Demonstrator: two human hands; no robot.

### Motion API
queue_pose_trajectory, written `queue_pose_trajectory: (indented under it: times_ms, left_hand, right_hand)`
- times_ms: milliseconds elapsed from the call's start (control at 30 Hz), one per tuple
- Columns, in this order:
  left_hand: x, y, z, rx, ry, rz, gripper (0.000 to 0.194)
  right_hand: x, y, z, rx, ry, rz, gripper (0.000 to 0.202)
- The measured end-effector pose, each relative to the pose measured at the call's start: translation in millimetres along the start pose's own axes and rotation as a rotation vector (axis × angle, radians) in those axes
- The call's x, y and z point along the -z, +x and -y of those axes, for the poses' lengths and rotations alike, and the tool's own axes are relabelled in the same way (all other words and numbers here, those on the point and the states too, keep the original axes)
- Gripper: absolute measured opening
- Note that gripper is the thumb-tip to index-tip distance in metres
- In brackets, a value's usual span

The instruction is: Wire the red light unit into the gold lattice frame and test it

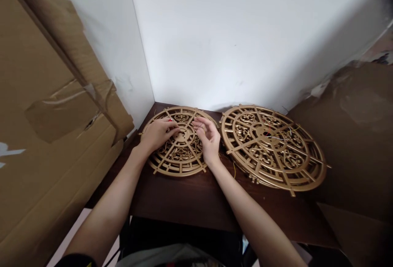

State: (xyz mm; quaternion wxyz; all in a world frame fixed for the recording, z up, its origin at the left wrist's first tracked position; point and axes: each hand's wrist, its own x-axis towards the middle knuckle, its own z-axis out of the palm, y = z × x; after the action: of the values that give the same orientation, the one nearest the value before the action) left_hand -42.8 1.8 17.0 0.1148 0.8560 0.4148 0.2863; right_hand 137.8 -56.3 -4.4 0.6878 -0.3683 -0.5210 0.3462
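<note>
Disc in hand: gold-coloured round openwork disc point(184, 135), lying flat near the back left corner of the dark brown wooden worktop point(178, 201); more rims show beneath it.
Left hand point(158, 134): over the disc's left half, thumb and fingers bunched by the hub; a small red object point(170, 121) shows at the fingers, but whether it is gripped I cannot tell.
Right hand point(211, 138): over the disc's right half, fingers curled towards the thumb; what they pinch, if anything, is too fine to tell.
Progress: judged to be under way at the hub of this disc; how much is done there is hidden by the hands.
Neighbouring stack: gold-coloured openwork discs point(260, 129) towards the worktop's right edge, the top one with thin red, white and yellow wires point(279, 133) at its hub; whether these count as finished or waiting cannot be told.
Shapes: concentric rings, straight spokes with projecting ends, curling scrollwork panels.
Materials: smooth, softly glossy gold finish, metal or plastic unclear; the worktop looks dull beside it.
Surround: plain white wall point(239, 54) along the back edge; creased brown cardboard point(46, 95) at left.
</note>
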Motion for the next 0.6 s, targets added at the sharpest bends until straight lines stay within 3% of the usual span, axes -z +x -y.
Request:
queue_pose_trajectory:
  times_ms: [167,267,600]
  left_hand:
    - [-1.2,2,-3,0.031,-0.123,-0.116,0.018]
    - [-0.6,2,-4,0.094,-0.237,-0.219,0.020]
    - [-3.0,4,-11,0.226,-0.505,-0.232,0.023]
  right_hand:
    - [0,2,-3,0.039,-0.193,-0.144,0.015]
    - [1,3,-4,0.034,-0.327,-0.153,0.012]
    - [-5,-5,0,0.092,-0.899,0.167,0.026]
